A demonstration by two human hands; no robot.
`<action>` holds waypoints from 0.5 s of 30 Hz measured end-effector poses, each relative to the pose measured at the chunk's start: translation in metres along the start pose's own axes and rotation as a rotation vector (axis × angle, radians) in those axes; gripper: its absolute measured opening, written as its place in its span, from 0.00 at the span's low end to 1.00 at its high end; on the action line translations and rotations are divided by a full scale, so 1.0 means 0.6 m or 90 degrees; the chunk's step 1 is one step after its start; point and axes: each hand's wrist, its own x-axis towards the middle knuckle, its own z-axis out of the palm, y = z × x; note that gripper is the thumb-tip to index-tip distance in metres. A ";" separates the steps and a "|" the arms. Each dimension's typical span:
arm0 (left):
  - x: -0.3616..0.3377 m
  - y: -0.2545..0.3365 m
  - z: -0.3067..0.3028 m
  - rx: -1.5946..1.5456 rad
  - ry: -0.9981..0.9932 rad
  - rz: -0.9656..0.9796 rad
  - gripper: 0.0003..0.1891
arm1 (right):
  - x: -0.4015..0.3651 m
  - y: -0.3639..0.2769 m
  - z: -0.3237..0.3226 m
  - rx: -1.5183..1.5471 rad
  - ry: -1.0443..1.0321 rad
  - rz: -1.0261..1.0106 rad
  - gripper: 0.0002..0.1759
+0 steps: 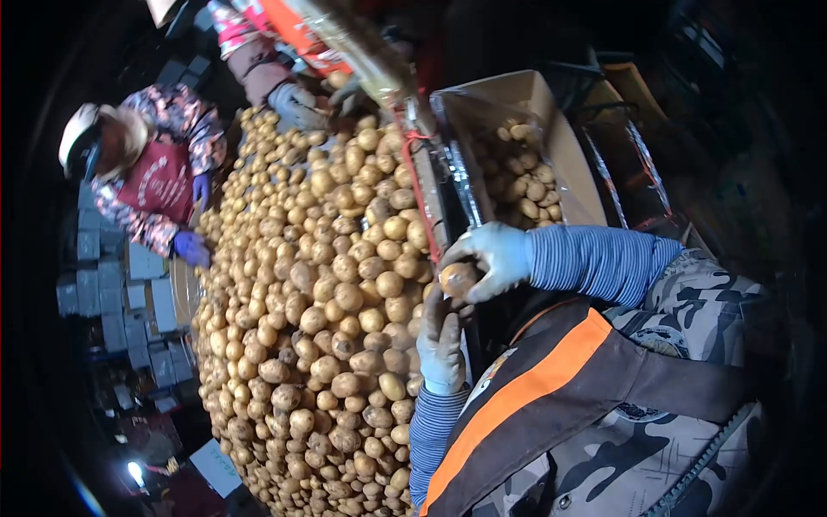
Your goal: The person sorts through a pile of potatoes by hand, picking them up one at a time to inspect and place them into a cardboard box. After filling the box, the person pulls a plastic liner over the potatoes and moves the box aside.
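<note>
My right hand, in a pale glove, comes in from the right and pinches a brown potato between thumb and fingers. Just below it in the view is my left hand, also gloved, its loosely bent fingers apart and their tips close to that potato. Whether they touch it is unclear. Both hands are at the near edge of a large heap of potatoes of mixed sizes.
A plastic-lined cardboard box with potatoes stands beyond my right arm. A red cord runs along the heap's edge rail. A co-worker in purple gloves leans over the far side. Another person's gloved hands reach in at the top.
</note>
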 end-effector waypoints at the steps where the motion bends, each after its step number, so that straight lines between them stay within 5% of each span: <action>1: 0.004 -0.004 0.006 0.164 -0.011 0.033 0.23 | -0.030 0.003 -0.030 0.094 -0.019 0.162 0.34; 2: 0.005 0.011 0.006 0.461 -0.058 0.007 0.23 | -0.055 0.081 -0.050 0.021 0.081 0.003 0.33; 4: 0.005 -0.058 -0.029 0.237 -0.041 -0.059 0.22 | -0.157 0.182 -0.132 0.015 0.268 0.118 0.31; 6: 0.006 -0.090 -0.040 0.252 -0.004 -0.045 0.19 | -0.289 0.250 -0.214 -0.006 0.577 0.174 0.21; 10: 0.017 -0.103 -0.026 0.293 -0.019 -0.006 0.19 | -0.605 0.310 -0.296 -0.102 1.059 0.214 0.25; 14: 0.037 -0.107 -0.007 0.324 -0.050 -0.002 0.18 | -0.770 0.372 -0.242 -0.088 1.220 0.168 0.28; 15: 0.037 -0.105 -0.004 0.319 -0.057 -0.006 0.18 | -0.807 0.402 -0.219 -0.140 1.233 0.253 0.28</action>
